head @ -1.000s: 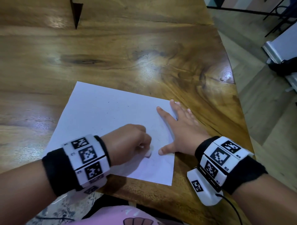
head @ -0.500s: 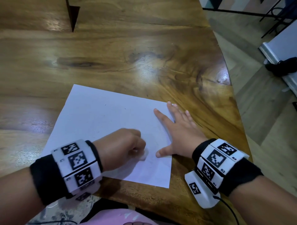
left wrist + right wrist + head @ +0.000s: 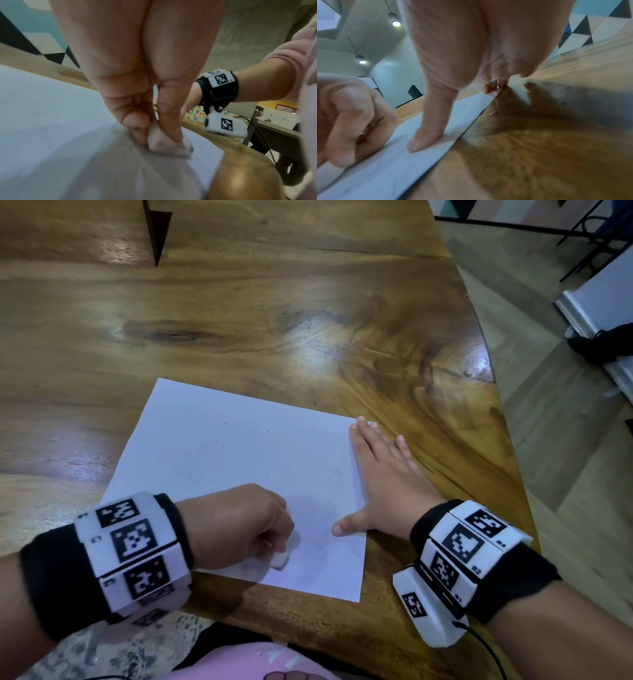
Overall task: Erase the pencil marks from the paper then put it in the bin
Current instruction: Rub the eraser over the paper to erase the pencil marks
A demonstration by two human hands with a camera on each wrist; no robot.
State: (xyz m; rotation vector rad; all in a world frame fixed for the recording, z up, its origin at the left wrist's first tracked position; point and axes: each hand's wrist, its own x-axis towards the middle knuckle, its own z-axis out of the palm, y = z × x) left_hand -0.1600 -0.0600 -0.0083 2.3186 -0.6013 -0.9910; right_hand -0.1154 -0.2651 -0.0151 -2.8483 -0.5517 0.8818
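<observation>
A white sheet of paper (image 3: 236,470) lies on the wooden table (image 3: 308,313), with faint pencil traces and small dark crumbs on it. My left hand (image 3: 239,525) is curled into a fist over the paper's near right part and pinches a small white eraser (image 3: 281,558), whose end touches the sheet. In the left wrist view the eraser (image 3: 159,140) sits between thumb and fingers on the paper (image 3: 42,108). My right hand (image 3: 383,481) lies flat on the paper's right edge, fingers straight, thumb (image 3: 426,136) pressing the sheet (image 3: 385,169). No bin is visible.
The table's curved edge (image 3: 493,392) runs down the right side, with tiled floor (image 3: 565,474) beyond it. A dark triangular notch (image 3: 156,231) cuts into the table's far left. My pink-clothed lap (image 3: 239,662) is at the near edge.
My left fist with the eraser has shifted slightly toward me and left across the paper in a rubbing stroke. My right hand stays flat on the right edge.
</observation>
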